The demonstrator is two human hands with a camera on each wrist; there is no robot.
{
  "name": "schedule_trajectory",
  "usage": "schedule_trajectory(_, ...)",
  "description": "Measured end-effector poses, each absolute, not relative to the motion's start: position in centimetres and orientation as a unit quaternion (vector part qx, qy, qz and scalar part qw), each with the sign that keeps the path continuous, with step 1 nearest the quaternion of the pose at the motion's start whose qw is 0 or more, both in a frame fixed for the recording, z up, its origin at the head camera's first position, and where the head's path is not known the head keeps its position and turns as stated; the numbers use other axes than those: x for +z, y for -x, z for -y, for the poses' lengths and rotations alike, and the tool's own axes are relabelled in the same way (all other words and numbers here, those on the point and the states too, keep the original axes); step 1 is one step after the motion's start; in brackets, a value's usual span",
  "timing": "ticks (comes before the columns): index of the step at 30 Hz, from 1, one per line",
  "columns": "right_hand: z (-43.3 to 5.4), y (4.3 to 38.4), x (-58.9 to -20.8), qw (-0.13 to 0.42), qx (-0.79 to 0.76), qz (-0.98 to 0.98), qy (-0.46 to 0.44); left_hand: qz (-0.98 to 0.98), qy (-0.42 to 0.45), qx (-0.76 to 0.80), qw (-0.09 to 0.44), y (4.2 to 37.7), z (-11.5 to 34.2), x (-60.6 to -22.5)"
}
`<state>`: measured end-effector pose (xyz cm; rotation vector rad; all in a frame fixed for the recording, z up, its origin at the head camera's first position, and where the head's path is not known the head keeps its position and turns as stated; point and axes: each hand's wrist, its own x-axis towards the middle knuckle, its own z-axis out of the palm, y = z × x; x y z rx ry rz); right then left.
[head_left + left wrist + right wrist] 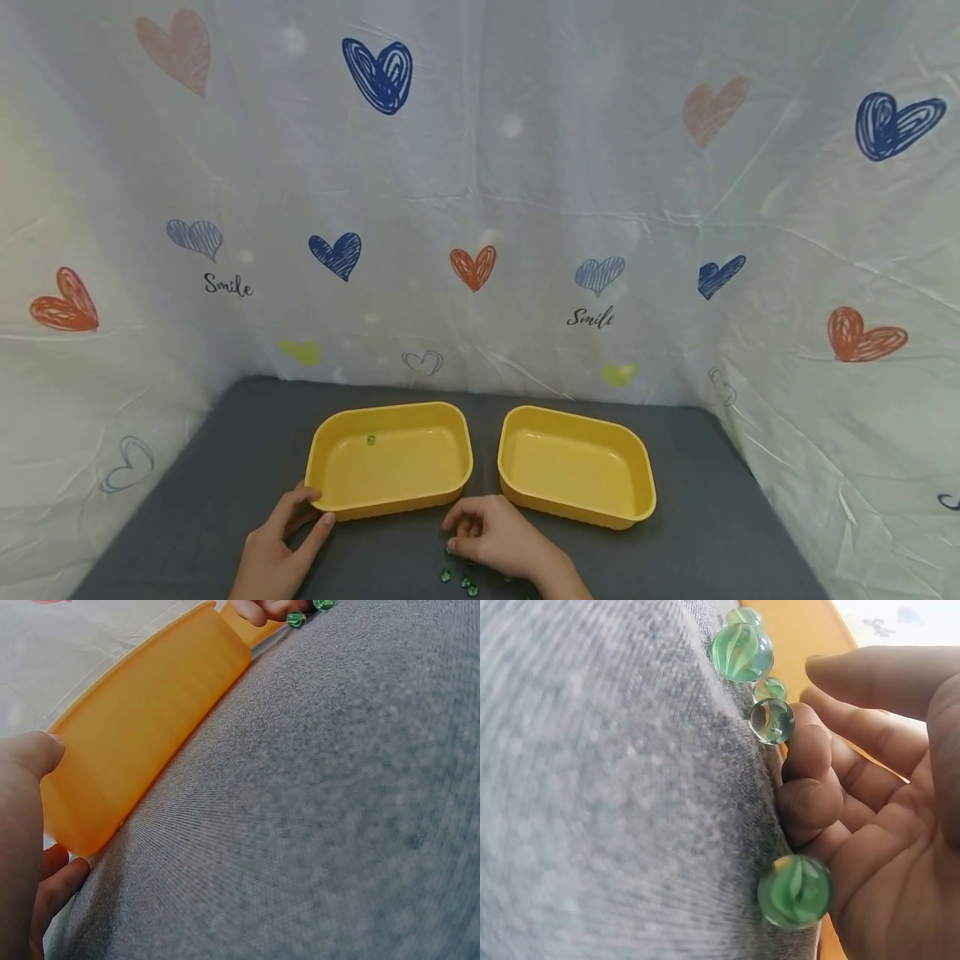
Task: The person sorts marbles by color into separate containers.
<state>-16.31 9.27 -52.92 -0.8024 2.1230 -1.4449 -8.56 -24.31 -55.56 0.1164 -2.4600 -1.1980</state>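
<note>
My left hand [279,543] grips the near left corner of the left yellow container [390,503], thumb on its front wall and fingers around the side. One green marble [371,440] lies inside that container. Just in front of the two containers, my right hand [498,533] is low over the cloth with its fingers bent. Several green glass marbles [795,892] lie on the cloth around it. In the right wrist view the thumb stands apart from the bent fingers, and a clear green marble [772,721] is right at a fingertip, not enclosed.
A second yellow container [576,508] stands to the right of the first, with a narrow gap between them. Dark grey cloth [705,517] covers the table. Behind and at both sides hangs a white curtain [525,192] printed with hearts.
</note>
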Motion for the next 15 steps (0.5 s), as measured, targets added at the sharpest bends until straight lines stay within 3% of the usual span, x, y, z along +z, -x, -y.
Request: schedule_trajectory(15,-8.86,15.94,-53.26,0.23,-0.506,-0.771,0.311,0.882,-0.045,-0.427,0.195,8.49,24.23,-55.39)
